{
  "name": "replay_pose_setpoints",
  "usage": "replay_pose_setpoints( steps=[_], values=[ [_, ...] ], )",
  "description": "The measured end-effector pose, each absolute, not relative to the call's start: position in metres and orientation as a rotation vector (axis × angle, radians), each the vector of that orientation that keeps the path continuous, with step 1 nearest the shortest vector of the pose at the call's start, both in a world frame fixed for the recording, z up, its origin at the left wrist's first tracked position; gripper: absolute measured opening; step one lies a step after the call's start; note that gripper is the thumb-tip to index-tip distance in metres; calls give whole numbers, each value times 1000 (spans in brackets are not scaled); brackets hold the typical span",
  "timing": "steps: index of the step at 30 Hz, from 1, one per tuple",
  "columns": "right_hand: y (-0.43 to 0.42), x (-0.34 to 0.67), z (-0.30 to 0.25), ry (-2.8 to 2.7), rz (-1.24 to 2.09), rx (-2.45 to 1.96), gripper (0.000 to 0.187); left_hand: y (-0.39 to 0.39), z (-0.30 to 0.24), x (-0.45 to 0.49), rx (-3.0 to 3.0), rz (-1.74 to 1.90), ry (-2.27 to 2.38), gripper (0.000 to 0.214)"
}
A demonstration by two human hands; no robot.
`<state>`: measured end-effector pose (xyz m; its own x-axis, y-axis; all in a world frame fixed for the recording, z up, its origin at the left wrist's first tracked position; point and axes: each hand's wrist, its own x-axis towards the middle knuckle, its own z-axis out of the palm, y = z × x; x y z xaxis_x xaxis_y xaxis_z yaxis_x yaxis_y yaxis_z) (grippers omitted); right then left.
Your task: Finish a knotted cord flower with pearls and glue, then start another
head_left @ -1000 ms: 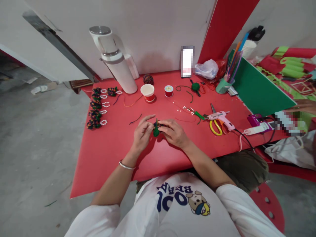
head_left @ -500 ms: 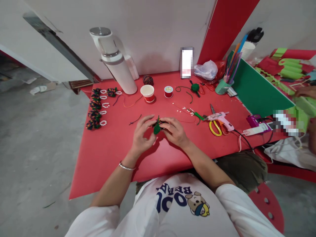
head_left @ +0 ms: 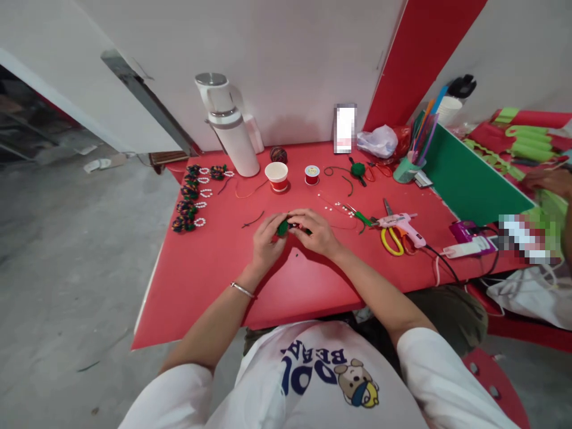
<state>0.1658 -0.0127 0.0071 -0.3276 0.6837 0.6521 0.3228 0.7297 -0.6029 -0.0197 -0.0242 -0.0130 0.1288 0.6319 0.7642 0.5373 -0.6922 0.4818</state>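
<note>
Both hands meet over the red table (head_left: 214,286). My left hand (head_left: 267,241) pinches a small green crocheted yarn piece (head_left: 282,227), its fingers curled over the top. My right hand (head_left: 318,234) closes on the piece's darker multicoloured side, where the fingers hide most of it. A tiny dark speck (head_left: 297,255) lies on the table just below the hands. Beyond my right hand are scattered white beads (head_left: 338,205) and a green-handled crochet hook (head_left: 361,215). A short dark strand of yarn (head_left: 254,220) rests left of my left hand.
Several yarn pieces with white bead loops (head_left: 190,192) line the left side. Behind stand a white thermos (head_left: 239,143), a paper cup (head_left: 277,177) and a thread spool (head_left: 311,174). Yellow-handled scissors (head_left: 391,241) and a pink glue gun (head_left: 409,226) lie right. Another person's hand (head_left: 547,182) is at far right.
The view has shifted, so the table things appear farther right and slightly lower. My fingers have closed further over the green piece, covering more of it. The dark speck now shows below the hands.
</note>
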Motion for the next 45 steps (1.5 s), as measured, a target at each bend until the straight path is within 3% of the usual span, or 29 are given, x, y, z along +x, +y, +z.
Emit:
replay_pose_setpoints(
  steps=[3,8,17,23,30,37,45],
  values=[
    [-4,162,0,-1902,468,-736,25,-20,-18,-23,2338,1590,1249,34],
    [-4,156,-16,-1827,616,-801,55,-17,-21,-29,2395,1594,1318,41],
    [-8,158,-22,-1606,833,-903,42,-14,-19,-22,2374,1659,1440,35],
    [-14,156,-9,-1435,1141,-883,38,-14,-23,-24,2385,1604,1533,44],
    [-15,155,-3,-1386,1113,-892,30,-18,-19,-22,2446,1583,1408,39],
    [-9,152,-10,-1240,1351,-844,34,-17,-18,-25,2601,1567,1415,31],
    [-2,152,-13,-1121,1483,-781,41,-18,-19,-27,2715,1496,1421,37]
  ],
)
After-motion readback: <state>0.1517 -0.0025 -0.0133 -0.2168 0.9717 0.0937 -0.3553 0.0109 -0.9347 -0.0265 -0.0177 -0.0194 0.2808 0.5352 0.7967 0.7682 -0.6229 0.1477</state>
